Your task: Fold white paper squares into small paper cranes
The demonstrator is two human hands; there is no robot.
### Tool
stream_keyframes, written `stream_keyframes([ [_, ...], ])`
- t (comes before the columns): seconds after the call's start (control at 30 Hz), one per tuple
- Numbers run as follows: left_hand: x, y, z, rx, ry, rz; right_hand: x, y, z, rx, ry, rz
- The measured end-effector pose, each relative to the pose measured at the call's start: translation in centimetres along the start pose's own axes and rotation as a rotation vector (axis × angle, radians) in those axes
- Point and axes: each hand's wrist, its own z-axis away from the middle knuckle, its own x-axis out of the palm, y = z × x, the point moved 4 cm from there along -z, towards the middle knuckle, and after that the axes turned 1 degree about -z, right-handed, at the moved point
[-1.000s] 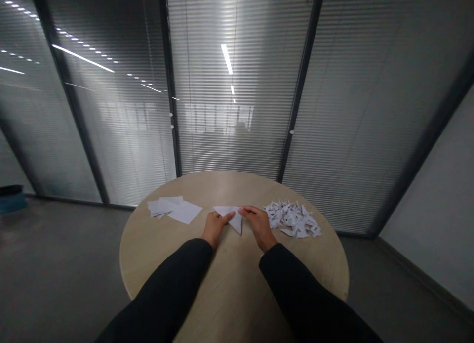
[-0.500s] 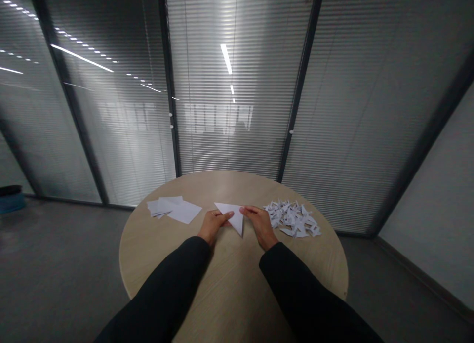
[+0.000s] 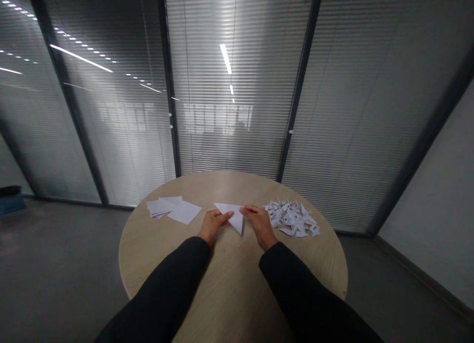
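Observation:
Between my hands is a white sheet of paper [image 3: 236, 221] folded into a triangle, one point facing toward me. My left hand [image 3: 215, 224] pinches its left side, thumb on top. At the upper right corner, my right hand [image 3: 259, 223] grips the paper between thumb and fingers. Some of the fingers are hidden beneath the paper or behind the hands. To the left lie several flat white paper sheets [image 3: 184, 212], loosely overlapping. A heap of small folded paper pieces [image 3: 294, 219] sits just right of my right hand.
Everything rests on a round light-wood table [image 3: 229, 283]. Behind it stands a glass partition with blinds [image 3: 233, 150] and dark frames. A blue container [image 3: 11, 200] is on the floor at the far left, and a pale wall [image 3: 433, 224] rises at the right.
Almost nothing differs. The lower tip of the folded paper sits very slightly higher, while both hands keep their hold in the same place.

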Motion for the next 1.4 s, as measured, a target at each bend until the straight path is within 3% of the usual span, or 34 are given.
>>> stream_keyframes([
  [0.37,-0.2,0.4,0.0,0.039,0.009,-0.046,0.0,-0.1,0.1,-0.011,-0.015,-0.013],
  [0.6,-0.9,0.0,-0.7,-0.035,-0.022,-0.079,-0.5,0.2,-0.6,0.003,-0.048,0.048],
  [1.07,-1.9,-0.1,-1.1,-0.097,-0.106,-0.216,-0.7,0.5,-0.6,0.073,-0.284,0.158],
  [1.4,-0.4,-1.1,-0.2,-0.193,-0.231,-0.089,-1.0,0.7,-1.1,0.019,-0.164,0.08],
])
